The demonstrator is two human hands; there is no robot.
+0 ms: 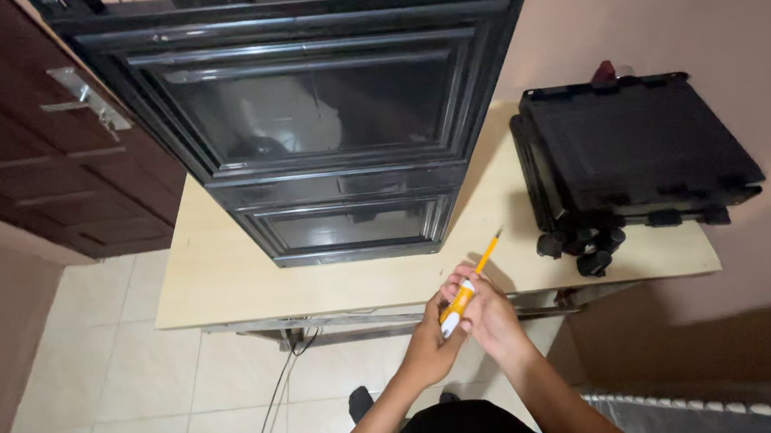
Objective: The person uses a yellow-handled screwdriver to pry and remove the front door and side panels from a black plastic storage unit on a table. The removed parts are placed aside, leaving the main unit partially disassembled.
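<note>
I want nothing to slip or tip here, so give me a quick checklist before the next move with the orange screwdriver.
1. Both hands on the orange screwdriver: ok, left hand and right hand grip its handle.
2. Tip pointing away from the body: ok.
3. Tall black frame standing steady on the table: cannot tell.
4. Stacked black panels fully on the table: not ok, they overhang the right edge.
5. Cable on the floor away from the feet: cannot tell.

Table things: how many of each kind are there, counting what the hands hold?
Black stacked frame units: 1
Black flat panel stacks: 1
Black caster wheel clusters: 1
Orange and white screwdrivers: 1, held in both the left hand and right hand
Total: 4
</note>
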